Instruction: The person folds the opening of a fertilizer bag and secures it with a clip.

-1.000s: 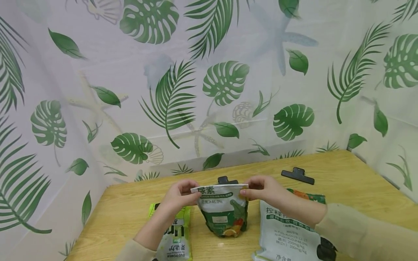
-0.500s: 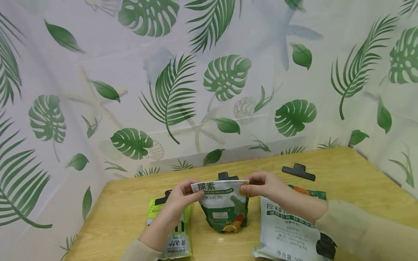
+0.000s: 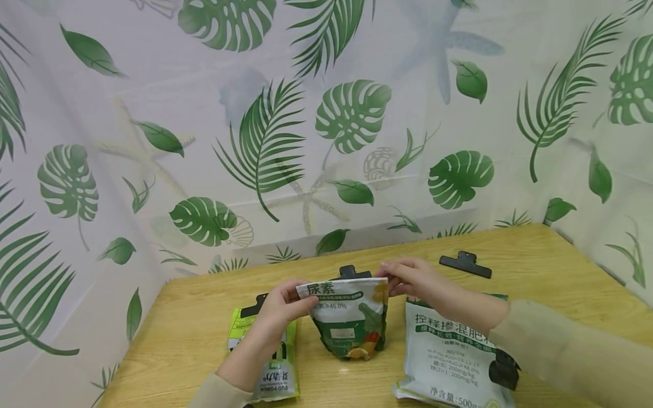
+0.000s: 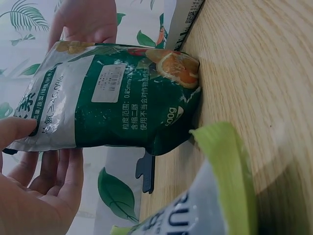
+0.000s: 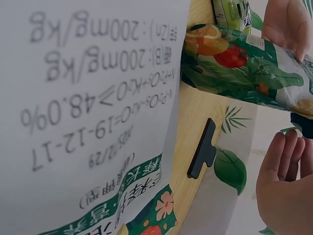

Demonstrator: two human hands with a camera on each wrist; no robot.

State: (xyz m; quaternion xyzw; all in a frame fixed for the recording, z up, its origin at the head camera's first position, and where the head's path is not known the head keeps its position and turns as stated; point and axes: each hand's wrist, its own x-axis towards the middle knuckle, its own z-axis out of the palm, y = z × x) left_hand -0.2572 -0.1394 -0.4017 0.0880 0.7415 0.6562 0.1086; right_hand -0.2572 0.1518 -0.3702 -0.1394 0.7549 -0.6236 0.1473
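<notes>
A green and white urea fertilizer bag (image 3: 347,326) stands upright on the table, printed with fruit and vegetables. My left hand (image 3: 283,306) pinches its top left corner, thumb in front and fingers behind, as the left wrist view also shows. Just off the top right corner is my right hand (image 3: 420,283), its fingers extended and holding nothing. In the right wrist view, this hand's fingertips (image 5: 289,134) come close to a dark piece (image 5: 301,125) at the bag's upper edge. Behind the bag lies a black clip (image 3: 352,272), its lower part hidden.
To the left lies a yellow-green bag (image 3: 280,368), with a black clip (image 3: 253,307) at its top end. A larger white fertilizer bag (image 3: 444,362) is on the right, partly under the right forearm. Another black clip (image 3: 465,264) rests on the wooden table (image 3: 530,255) at the back right.
My right hand has released the bag's top right corner and shifted slightly up and away from it. The left hand keeps its pinch. The head view has tilted a little.
</notes>
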